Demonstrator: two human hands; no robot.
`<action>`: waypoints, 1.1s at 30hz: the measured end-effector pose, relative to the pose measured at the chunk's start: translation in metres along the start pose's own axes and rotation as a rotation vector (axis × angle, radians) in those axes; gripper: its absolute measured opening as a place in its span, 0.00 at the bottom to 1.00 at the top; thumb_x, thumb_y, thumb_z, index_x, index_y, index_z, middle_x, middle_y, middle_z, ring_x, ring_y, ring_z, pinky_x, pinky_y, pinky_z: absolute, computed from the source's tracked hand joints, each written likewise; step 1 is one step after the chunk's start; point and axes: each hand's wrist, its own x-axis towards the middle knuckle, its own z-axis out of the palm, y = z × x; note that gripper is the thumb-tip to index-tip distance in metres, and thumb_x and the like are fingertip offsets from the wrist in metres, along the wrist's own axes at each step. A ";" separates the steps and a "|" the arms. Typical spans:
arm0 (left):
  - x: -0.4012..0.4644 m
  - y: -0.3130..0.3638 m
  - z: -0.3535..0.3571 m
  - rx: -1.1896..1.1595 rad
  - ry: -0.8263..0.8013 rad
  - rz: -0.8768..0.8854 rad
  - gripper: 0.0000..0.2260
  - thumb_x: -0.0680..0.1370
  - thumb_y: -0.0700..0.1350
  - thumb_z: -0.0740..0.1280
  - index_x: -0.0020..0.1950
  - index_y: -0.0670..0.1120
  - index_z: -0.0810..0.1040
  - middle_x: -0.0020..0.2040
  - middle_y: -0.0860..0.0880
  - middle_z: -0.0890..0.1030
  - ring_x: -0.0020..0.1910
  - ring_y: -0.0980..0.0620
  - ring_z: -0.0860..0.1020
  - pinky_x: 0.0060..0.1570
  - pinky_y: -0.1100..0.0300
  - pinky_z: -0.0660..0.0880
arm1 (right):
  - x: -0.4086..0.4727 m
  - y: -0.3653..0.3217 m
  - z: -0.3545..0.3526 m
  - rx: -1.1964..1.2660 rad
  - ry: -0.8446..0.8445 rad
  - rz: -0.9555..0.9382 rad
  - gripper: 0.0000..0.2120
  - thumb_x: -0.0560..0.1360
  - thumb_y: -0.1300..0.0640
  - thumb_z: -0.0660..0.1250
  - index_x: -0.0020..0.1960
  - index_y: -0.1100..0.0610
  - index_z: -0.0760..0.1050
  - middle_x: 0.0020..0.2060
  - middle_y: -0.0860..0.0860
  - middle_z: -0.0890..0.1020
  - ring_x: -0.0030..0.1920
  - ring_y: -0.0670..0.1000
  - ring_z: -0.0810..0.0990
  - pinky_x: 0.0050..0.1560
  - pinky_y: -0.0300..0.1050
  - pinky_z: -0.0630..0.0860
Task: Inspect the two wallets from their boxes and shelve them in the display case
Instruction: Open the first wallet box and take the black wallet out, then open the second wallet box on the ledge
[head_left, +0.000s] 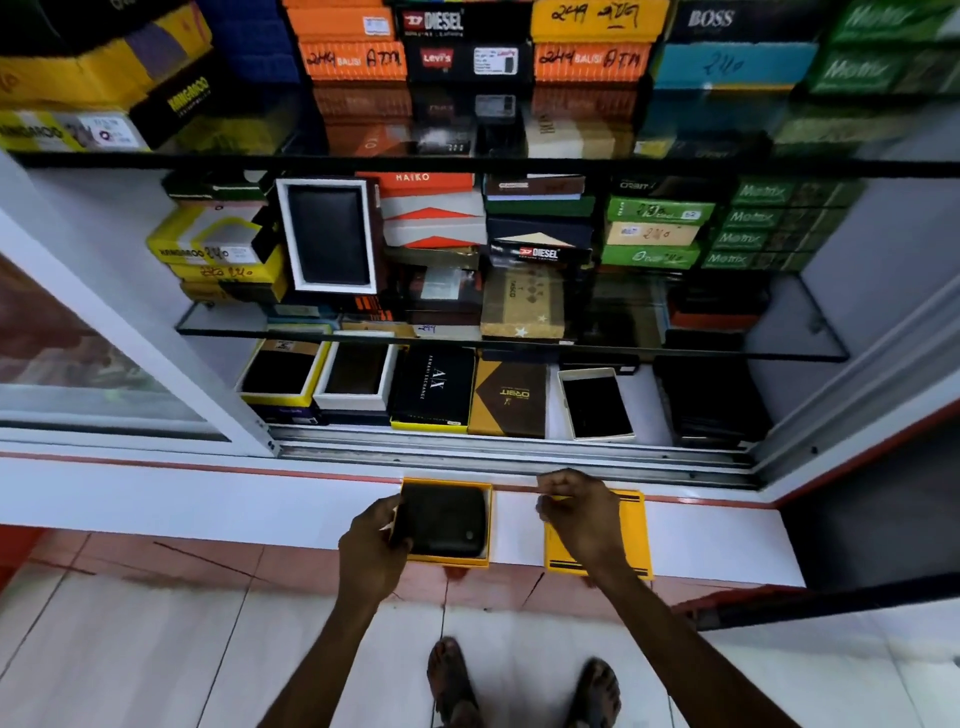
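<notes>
An open yellow box (485, 525) rests on the white ledge (208, 509) below the display case, with a black wallet (447, 519) lying in it. My left hand (371, 535) grips the box's left side, thumb over the wallet's left edge. To the right lies a yellow box lid (631, 525) with black stripes. My right hand (582, 514) hovers over the lid with fingers curled at its far left edge; whether it grips the lid is unclear.
The display case (519, 447) stands with its sliding door pushed left, glass shelves crowded with wallet boxes. On the bottom shelf sit open boxes with dark wallets (597, 405), plus a bare white patch to their right. My sandalled feet (519, 686) stand on the tiled floor.
</notes>
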 end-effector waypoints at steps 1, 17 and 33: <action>0.000 0.001 0.000 0.002 -0.004 -0.005 0.21 0.72 0.32 0.72 0.64 0.41 0.79 0.61 0.41 0.83 0.61 0.39 0.80 0.62 0.45 0.76 | 0.002 0.003 -0.008 -0.008 0.025 -0.005 0.10 0.67 0.75 0.71 0.45 0.64 0.83 0.41 0.60 0.87 0.43 0.62 0.86 0.49 0.63 0.82; -0.030 0.125 0.113 0.109 -0.282 0.175 0.23 0.75 0.54 0.70 0.62 0.40 0.75 0.58 0.42 0.82 0.59 0.44 0.78 0.57 0.52 0.76 | 0.003 0.047 -0.098 0.031 0.026 0.530 0.26 0.83 0.49 0.53 0.52 0.70 0.79 0.49 0.67 0.84 0.52 0.66 0.82 0.60 0.62 0.77; -0.048 0.165 0.158 0.245 -0.181 -0.166 0.59 0.52 0.73 0.73 0.72 0.41 0.59 0.68 0.40 0.69 0.68 0.37 0.68 0.63 0.41 0.69 | 0.004 0.051 -0.134 0.528 -0.203 0.706 0.26 0.82 0.41 0.50 0.55 0.59 0.78 0.52 0.59 0.82 0.52 0.58 0.80 0.57 0.55 0.74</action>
